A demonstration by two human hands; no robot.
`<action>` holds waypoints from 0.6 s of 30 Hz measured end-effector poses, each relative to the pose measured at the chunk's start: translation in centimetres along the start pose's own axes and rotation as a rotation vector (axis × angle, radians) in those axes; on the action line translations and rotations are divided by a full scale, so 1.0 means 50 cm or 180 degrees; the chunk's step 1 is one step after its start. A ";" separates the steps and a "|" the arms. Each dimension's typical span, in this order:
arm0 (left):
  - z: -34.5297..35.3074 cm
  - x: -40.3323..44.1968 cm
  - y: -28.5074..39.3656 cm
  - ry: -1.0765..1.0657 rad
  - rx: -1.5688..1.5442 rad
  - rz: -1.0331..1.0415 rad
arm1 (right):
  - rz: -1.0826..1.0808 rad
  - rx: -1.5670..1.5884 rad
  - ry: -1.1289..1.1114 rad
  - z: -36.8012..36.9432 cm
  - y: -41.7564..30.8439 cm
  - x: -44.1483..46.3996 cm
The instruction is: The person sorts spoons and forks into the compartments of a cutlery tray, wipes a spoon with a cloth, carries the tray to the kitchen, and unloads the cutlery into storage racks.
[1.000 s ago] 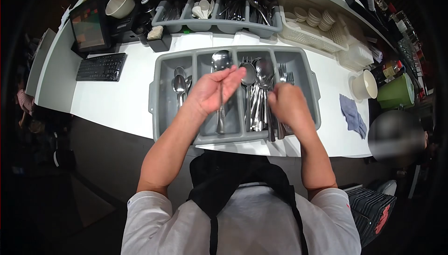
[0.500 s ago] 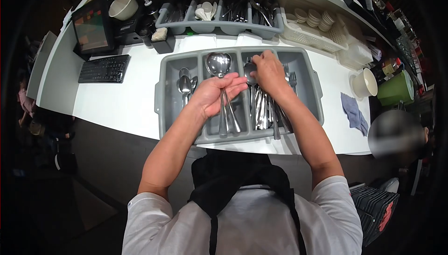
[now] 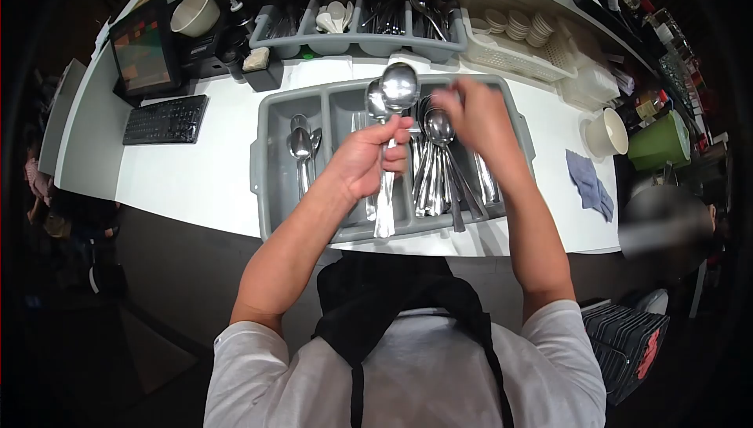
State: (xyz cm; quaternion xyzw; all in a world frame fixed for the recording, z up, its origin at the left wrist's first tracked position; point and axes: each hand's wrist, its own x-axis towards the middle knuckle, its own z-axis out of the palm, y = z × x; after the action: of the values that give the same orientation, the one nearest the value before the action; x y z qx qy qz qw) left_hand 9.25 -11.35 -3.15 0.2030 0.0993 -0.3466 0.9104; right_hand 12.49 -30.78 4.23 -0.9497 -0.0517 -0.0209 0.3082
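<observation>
My left hand (image 3: pixel 365 154) is closed around the handles of large round-bowled serving spoons (image 3: pixel 399 87), their shiny bowls pointing away from me. Below it is the grey cutlery tray (image 3: pixel 271 154). My right hand (image 3: pixel 473 110) is above the tray's right side, its fingers smeared by motion, so I cannot tell whether they hold anything. Just under it, another round-bowled spoon (image 3: pixel 438 128) lies over a pile of cutlery (image 3: pixel 431 185). Several smaller spoons (image 3: pixel 300 144) rest in the leftmost compartment.
Behind the tray stands a second grey cutlery holder (image 3: pixel 357 40) filled with utensils. A keyboard (image 3: pixel 165 120) and screen (image 3: pixel 143 48) are at left. On the right are a blue cloth (image 3: pixel 588 185), a white tub (image 3: pixel 606 133) and a white basket (image 3: pixel 514 56) with cups.
The spoons in my left hand have moved right, and its fingers have curled closed around the handles. My right hand has shifted right, off the round-bowled spoon it was at.
</observation>
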 end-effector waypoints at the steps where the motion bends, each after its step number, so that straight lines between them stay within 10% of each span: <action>1: -0.005 0.000 0.001 0.0114 -0.0044 0.0100 | -0.0090 -0.0689 -0.0373 0.022 0.028 -0.033; 4: -0.038 0.003 0.006 0.0051 -0.0105 0.0254 | -0.0239 -0.1467 -0.0885 0.085 0.075 -0.115; 15: -0.001 0.030 -0.057 -0.0227 -0.0055 0.0287 | -0.0507 0.0535 -0.0459 0.035 -0.005 -0.082; 18: 0.003 0.006 -0.056 0.0747 0.0230 0.0525 | -0.0687 0.0478 -0.0085 0.044 0.031 -0.054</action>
State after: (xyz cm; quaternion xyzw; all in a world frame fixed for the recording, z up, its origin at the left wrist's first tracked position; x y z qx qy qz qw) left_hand 7.62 -13.49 -3.96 0.2822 0.1755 -0.2478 0.9100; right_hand 10.00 -30.96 1.36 -0.9130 -0.1591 -0.0374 0.3737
